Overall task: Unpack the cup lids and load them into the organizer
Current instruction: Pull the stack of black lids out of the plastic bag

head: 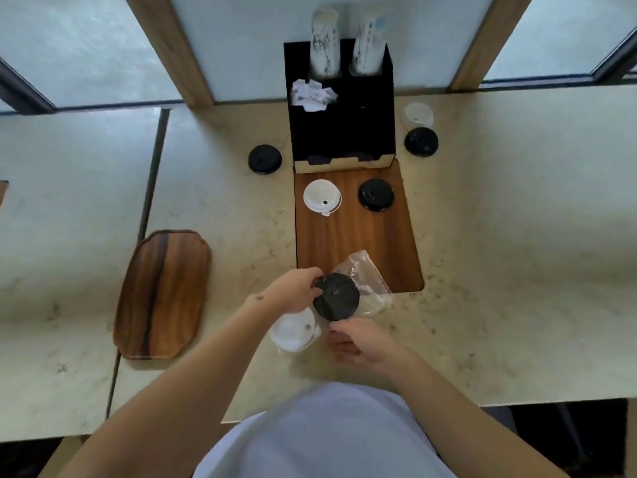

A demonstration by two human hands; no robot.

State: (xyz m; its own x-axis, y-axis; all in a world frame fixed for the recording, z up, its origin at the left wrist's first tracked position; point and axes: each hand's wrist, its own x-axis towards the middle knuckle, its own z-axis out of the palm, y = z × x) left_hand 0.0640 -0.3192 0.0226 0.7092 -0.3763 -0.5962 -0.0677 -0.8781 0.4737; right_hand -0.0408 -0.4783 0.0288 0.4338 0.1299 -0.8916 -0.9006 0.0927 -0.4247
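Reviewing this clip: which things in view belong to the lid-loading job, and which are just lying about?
Part of the job:
- black lid held by left hand
- right hand beside it
- plastic bag
- white lid under the hands
- loose lids, e.g. white and black on the wooden board
- black organizer

Lying about:
- wooden tray
- crumpled paper
- cup stacks

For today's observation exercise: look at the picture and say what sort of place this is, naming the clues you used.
Probably a café or a self-serve drinks counter. A black organizer holds sleeves of paper cups, takeaway cup lids, such as the black lid in the left hand, lie about a pale stone-look counter, and a wooden tray sits nearby.
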